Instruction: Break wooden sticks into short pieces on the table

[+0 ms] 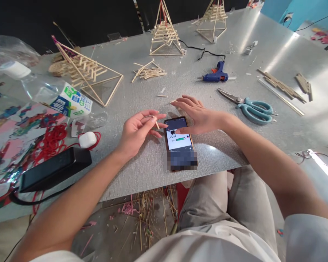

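Observation:
My left hand [138, 131] is closed on a short thin wooden stick [157, 125], pinched between thumb and fingers just left of a phone [179, 145]. The phone lies face up near the table's front edge with its screen lit. Over the phone's upper right side is my right hand [196, 116], fingers stretched out and thumb above the screen. Its fingertips are at a small stick piece [172, 102]; whether they touch it I cannot tell. Another short stick piece [162, 96] lies just beyond.
Stick pyramids [166, 36] stand at the back, near a stick pile [150, 71]. Right are a blue glue gun [217, 74], scissors [253, 109] and wooden strips [281, 85]. Left are a plastic bottle [43, 85], red cord [53, 140], a white case [88, 139] and a black device [54, 169].

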Tool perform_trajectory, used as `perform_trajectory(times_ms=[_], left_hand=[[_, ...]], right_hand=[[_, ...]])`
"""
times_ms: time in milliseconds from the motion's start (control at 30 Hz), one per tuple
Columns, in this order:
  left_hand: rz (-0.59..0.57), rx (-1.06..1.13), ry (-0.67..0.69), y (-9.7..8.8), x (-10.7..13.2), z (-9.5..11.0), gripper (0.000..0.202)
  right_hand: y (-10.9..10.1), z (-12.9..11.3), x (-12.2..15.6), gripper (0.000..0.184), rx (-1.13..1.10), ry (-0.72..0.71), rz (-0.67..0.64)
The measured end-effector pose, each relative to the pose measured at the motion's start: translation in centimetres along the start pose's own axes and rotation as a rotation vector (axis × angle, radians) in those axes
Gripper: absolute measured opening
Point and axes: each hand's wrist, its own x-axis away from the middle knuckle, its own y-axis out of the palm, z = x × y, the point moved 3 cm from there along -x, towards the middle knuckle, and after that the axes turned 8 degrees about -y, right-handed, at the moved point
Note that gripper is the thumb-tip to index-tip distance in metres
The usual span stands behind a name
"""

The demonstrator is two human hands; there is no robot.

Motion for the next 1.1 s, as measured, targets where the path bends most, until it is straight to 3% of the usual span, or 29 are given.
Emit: perform_trajectory(times_ms=[200,267,400,467,667,867,1000,1100], left_hand=[[-0.097,0.004,-0.025,0.3,0.3,0.0,0.050],[-0.135,0.025,-0.046,0.3,0.5,0.0,0.051],[-0.176,0.069,-0.062,0.5,0.8,0.3,0.041],[-0.166,0.084,-0.042,0.6,1.0,0.5,0.035],[-0.072,0.051,0.133,0.7,1.3,0.7,0.021],[0.070,-0.057,0.354,0.3,1.5,0.4,0.016],[0.088,-0.112,0.392,0.6,1.8,0.4,0.021],[0.093,-0.167,0.374,0.9,2.3,0.6,0.024]], right_hand=[[0.7,0.7,0.1,0.110,0.010,-0.022,-0.016],[0.5,0.6,-0.1,0.095,0.023,-0.029,0.042],[-0.5,-0.5,-0.5,0.041,0.018,-0.127,0.319],[-0.9,-1.4,-0.6,0.027,-0.029,-0.187,0.403],[-0.8,-3.6,-0.5,0.023,-0.152,-0.261,0.404],[-0.2,-4.7,-0.5,0.032,-0.400,-0.108,0.385],[0.6,-5.4,-1.0,0.035,-0.594,-0.135,0.311],[0.6,-5.2,-1.1,0.030,-0.528,-0.165,0.400]])
